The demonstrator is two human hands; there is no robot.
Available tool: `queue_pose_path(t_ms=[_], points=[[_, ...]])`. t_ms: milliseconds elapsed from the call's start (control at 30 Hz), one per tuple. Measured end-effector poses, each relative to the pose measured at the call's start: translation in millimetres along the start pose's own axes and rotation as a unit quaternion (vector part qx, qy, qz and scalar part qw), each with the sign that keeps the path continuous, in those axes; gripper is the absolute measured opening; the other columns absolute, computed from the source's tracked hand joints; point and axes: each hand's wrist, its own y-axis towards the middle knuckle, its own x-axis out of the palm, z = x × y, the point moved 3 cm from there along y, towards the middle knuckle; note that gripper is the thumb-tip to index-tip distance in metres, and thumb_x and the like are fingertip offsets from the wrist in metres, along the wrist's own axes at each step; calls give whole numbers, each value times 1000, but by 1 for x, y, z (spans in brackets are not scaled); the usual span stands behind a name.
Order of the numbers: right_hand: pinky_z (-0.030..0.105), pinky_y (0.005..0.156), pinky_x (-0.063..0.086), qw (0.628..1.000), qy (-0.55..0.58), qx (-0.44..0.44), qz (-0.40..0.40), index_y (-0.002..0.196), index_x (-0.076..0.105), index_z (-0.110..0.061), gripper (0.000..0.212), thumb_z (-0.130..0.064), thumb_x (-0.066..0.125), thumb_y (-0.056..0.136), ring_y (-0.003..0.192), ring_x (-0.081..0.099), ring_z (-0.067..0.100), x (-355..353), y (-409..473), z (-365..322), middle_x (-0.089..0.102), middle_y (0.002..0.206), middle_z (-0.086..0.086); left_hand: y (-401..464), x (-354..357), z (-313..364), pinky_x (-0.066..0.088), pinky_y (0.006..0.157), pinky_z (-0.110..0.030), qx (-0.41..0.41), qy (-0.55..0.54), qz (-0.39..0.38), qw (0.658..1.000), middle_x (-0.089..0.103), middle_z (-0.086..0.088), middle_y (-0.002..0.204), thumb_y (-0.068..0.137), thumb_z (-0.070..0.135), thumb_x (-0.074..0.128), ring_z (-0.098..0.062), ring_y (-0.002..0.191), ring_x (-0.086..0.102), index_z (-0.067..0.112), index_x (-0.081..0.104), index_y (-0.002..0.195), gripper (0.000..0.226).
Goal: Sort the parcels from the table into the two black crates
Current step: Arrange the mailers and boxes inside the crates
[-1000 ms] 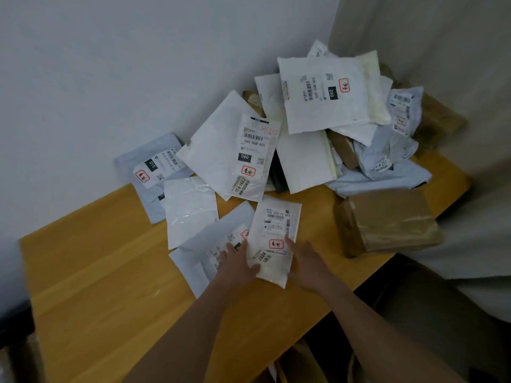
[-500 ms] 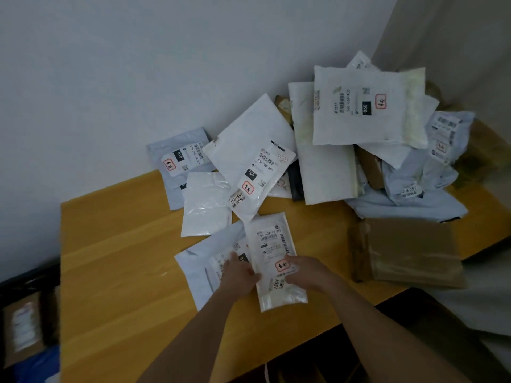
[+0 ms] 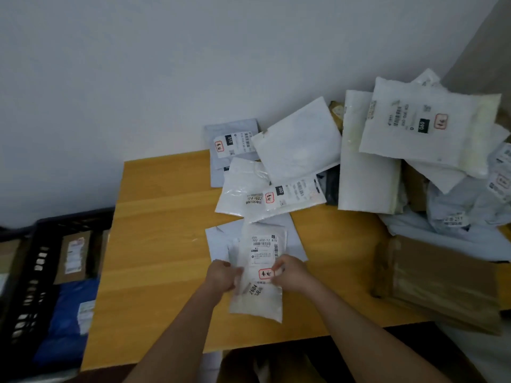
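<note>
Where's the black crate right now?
In the head view, the black crate sits at lower left, beside the wooden table's left end, holding a brown parcel.

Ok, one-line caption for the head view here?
Both hands, left and right, grip a white parcel over the table, black crate at left.

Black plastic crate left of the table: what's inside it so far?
Inside the black plastic crate lie a brown cardboard parcel with a white label and a blue plastic mailer bag with a label. Whatever lies beneath them or past the frame edge is hidden.
</note>
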Motion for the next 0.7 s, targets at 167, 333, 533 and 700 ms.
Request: queue_pose_path(t_ms=[167,333,533,700], points=[[34,86,55,997,-6,-22,-67,79,56,-20,23,-7,75,81,101,65,23,34,-11,-31,64,110,6,-14,-53,-37,29,49,-22,-36,-9,-24,999,50,-13,71,92,8,63,-15,51,38,4,57,78,16],[28,71,52,995,-28,-46,-89,83,56,-21,18,-10,70,86,89,60,18,89,-24,-74,62,102,2,-32,-109,-74,27,51,-24,-30,-51,8,998,50,-14,69,93,4,56,-16,53,40,7,55,78,15],[21,70,56,994,-8,-86,-66,90,62,-19,33,12,53,86,109,63,23,189,-52,-122,62,127,6,-76,-197,-135,50,48,-24,-16,-157,55,986,65,-11,83,88,-13,48,-20,64,60,14,60,95,30],[37,91,56,989,-8,-126,-74,84,61,-20,34,14,56,83,106,64,24,287,-80,-168,65,120,7,-107,-285,-202,57,70,-38,-3,-199,156,967,61,-15,97,84,-16,46,-25,82,61,6,58,103,32]])
